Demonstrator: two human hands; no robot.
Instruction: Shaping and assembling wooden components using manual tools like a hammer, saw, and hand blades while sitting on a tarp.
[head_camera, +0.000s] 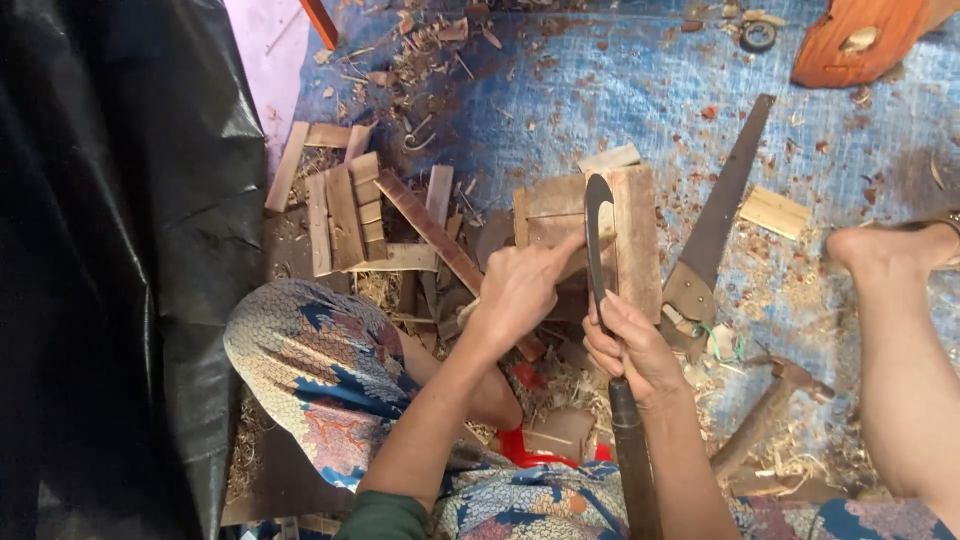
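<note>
My right hand (632, 345) grips a large curved chopping knife (598, 240), its dark blade pointing away from me and its long handle running back toward my body. My left hand (520, 290) presses a thin piece of wood (580, 255) against the blade's left side, index finger stretched toward the blade. Both hands work over a flat wooden block (635, 225) lying on the blue tarp.
A hand saw (715, 225) lies to the right of the block. Several cut wooden slats (345, 215) are piled at the left. Wood shavings cover the blue tarp (620, 90). A hammer (765, 410), my bare foot (885, 250) and black plastic sheeting (110, 250) surround me.
</note>
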